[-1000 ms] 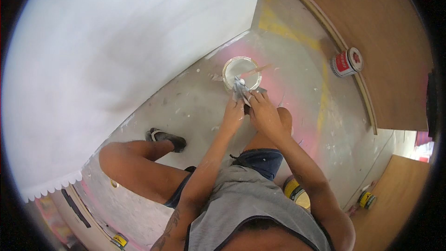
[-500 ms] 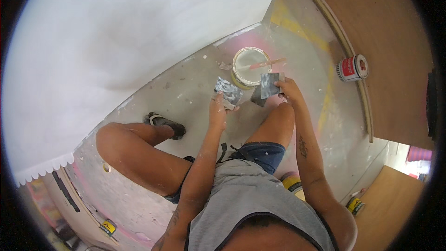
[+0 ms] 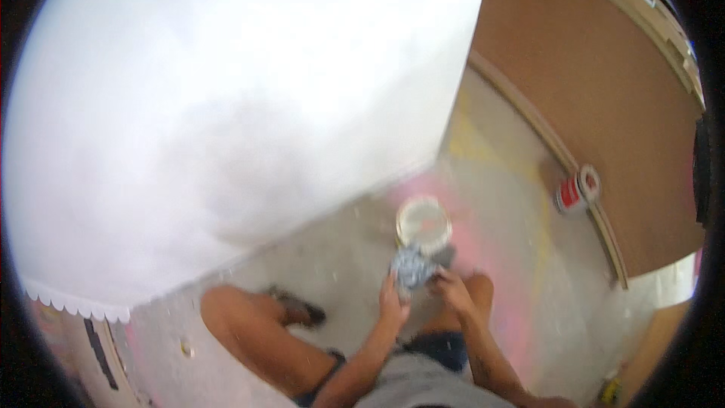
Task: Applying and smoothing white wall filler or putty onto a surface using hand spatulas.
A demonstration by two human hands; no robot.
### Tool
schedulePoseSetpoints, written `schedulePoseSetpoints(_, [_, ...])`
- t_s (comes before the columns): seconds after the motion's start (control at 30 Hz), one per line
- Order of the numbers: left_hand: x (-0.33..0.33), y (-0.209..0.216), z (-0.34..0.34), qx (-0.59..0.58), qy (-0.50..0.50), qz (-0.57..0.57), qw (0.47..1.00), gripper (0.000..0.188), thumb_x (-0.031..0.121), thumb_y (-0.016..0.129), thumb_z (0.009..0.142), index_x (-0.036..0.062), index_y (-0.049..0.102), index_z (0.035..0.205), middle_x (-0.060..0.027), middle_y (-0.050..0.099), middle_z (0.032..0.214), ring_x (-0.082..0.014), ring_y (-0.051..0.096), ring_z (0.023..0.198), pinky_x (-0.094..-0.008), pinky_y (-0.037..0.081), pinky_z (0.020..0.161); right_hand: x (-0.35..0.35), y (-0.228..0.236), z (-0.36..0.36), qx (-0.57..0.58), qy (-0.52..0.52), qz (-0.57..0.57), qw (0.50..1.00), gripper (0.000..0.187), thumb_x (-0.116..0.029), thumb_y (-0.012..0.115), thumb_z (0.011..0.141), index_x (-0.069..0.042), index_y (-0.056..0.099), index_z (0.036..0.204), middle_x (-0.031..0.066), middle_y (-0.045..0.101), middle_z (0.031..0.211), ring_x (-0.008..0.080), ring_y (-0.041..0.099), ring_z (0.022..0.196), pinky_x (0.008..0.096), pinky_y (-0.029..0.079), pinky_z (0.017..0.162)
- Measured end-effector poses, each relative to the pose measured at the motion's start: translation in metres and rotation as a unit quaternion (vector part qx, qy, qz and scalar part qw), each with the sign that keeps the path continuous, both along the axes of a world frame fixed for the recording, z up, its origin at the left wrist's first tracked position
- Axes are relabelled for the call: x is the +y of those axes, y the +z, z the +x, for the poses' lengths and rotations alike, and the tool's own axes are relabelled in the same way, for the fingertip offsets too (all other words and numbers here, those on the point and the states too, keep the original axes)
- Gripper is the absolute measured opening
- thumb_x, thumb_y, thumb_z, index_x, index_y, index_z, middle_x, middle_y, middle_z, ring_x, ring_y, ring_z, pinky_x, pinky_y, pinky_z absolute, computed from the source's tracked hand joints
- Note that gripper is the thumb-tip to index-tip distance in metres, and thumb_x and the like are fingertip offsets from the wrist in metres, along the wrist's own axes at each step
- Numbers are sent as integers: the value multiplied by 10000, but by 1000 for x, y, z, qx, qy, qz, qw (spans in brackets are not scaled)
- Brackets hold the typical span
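My left hand (image 3: 392, 302) is closed on a flat grey putty spreader (image 3: 411, 266) smeared with white paste. Close beside it, my right hand (image 3: 453, 292) is closed with its fingers at the spreader's right side. Blur hides most of the second spreader, a smaller grey plate that showed in this hand a moment earlier. Just beyond both hands, a round open bucket (image 3: 424, 225) with a pale, coated rim stands on the floor.
A large white panel (image 3: 249, 106) with a scalloped lower corner rises on the left and ahead. On the right lies a brown board (image 3: 596, 98) with a wooden edge strip. A red and white can (image 3: 578, 190) sits by that strip. My bent left leg (image 3: 257, 340) reaches across the floor.
The view has tilted up, so hands and bucket sit lower and more white panel shows. My hands have come together, bringing the two spreaders close or overlapping. The picture is now blurred.
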State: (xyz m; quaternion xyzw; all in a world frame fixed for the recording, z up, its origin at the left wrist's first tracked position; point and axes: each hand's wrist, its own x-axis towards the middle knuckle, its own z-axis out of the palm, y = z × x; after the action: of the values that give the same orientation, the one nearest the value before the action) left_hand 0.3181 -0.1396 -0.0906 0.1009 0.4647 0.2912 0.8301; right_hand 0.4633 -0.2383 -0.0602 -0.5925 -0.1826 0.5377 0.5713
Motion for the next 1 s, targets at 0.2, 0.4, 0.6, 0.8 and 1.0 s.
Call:
schedulePoseSetpoints(0.2, [16,33,14,-43,21,55,997,337,252,589,917,75,537,1199,-93,613,1124,-255,625,1004,-391,529,744,69,-30,104,-246,-475,99,839,279,-179,527,958,17,549,1156,99,623,940,187,594,861,330,492,772])
schedulePoseSetpoints(0.4, [24,18,8,-93,19,18,995,333,215,567,919,68,510,1213,-125,607,1145,-303,644,988,-470,563,788,125,-13,109,-214,-237,218,922,293,-233,419,1031,-6,508,869,77,565,817,182,558,746,329,471,700])
schedulePoseSetpoints(0.6, [24,2,20,-85,56,4,995,366,138,567,902,64,495,1253,-114,609,1156,-291,617,1056,-452,518,884,129,-1,114,-162,-437,209,860,297,-225,406,1034,-42,477,812,25,487,736,121,453,636,289,404,601])
schedulePoseSetpoints(0.8, [13,-97,9,247,-157,578,761,583,16,638,805,27,425,1347,-160,588,1190,-317,591,1086,-380,468,952,122,-57,108,-197,-339,235,889,308,-250,410,1025,-79,495,784,18,446,698,108,424,602,263,364,550])
schedulePoseSetpoints(1.0, [29,-169,9,-116,41,208,970,644,31,692,766,33,423,1351,-193,581,1176,-325,577,1103,-362,444,972,143,10,87,-119,-390,330,851,362,-328,412,1019,-78,501,773,21,436,664,116,392,503,254,356,455])
